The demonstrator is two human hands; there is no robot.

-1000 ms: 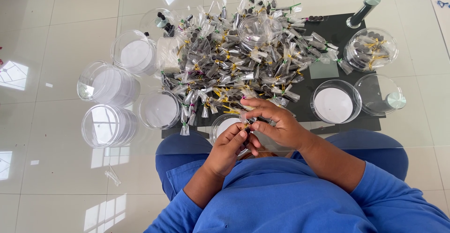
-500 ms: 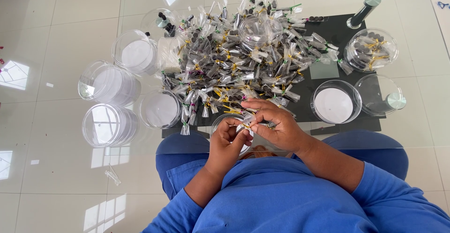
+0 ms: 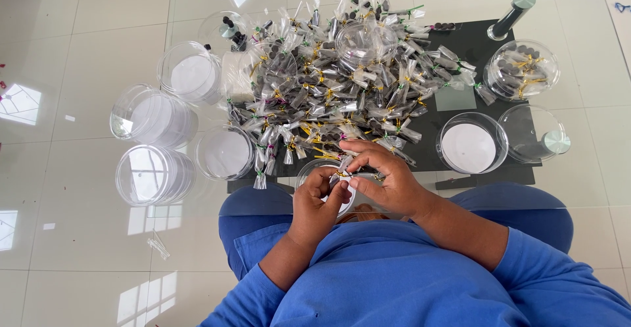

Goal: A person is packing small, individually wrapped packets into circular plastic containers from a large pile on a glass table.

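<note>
Little has moved since the earlier frames: both hands stay together over the near edge of the glass table [image 3: 118,248], their fingers only slightly shifted around the small clear packet [image 3: 342,173] pinched between them. That packet, a twist of cellophane with a yellow tie, sits just above a clear round container [image 3: 314,169] that lies partly hidden under the hands. The left hand [image 3: 317,202] curls narrow, thumb and fingertips closed on the packet's lower end. The right hand [image 3: 382,177] arches over from the other side, its fingertips also closed on the packet.

Just beyond the hands spreads a large heap of similar wrapped packets [image 3: 342,84], dark pieces inside, tied in yellow and green, lying on a black mat [image 3: 473,38]. To the left of the heap stand several clear tubs with white bases [image 3: 154,113], well apart from the hands. To the right, one clear tub shows a white base [image 3: 468,144], and a clear jar [image 3: 522,69] holds finished packets. The person wears a blue top [image 3: 394,281].
</note>
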